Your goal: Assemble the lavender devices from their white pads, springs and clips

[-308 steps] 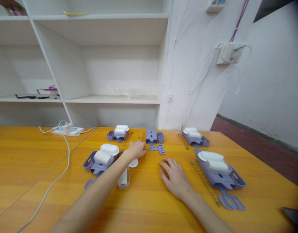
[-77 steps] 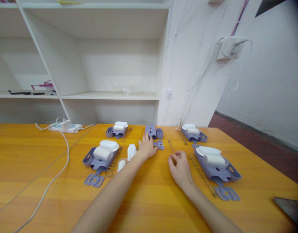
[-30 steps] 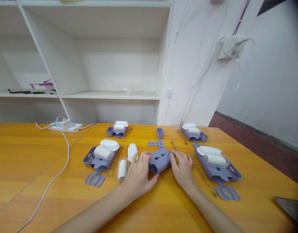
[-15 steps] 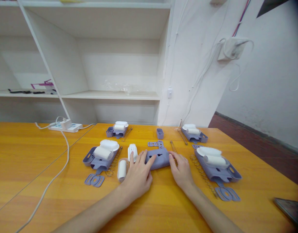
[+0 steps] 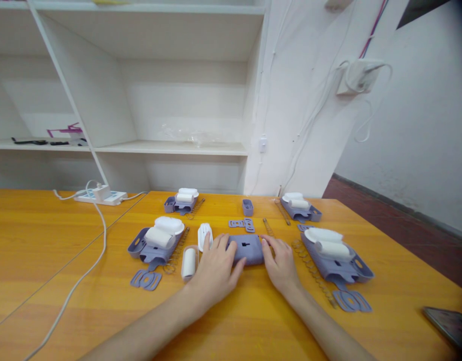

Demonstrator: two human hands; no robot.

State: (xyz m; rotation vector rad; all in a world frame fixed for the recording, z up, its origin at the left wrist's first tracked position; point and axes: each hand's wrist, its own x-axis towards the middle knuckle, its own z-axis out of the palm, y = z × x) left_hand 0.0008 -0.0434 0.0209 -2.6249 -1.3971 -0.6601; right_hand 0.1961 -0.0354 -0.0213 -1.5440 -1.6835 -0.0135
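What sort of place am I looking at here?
Likely a small workroom, though it could be a storeroom: several similar sets of purple and white parts lie spread on a wood-coloured table, a power strip rests near its far edge, and white shelves stand behind.

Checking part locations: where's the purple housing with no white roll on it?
Head view, below mid-height, just right of centre: the purple housing is between the left hand and right hand, flat purple cutout pieces just beyond.

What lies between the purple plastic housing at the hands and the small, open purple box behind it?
In the head view, flat purple slotted pieces lie between the housing and the box.
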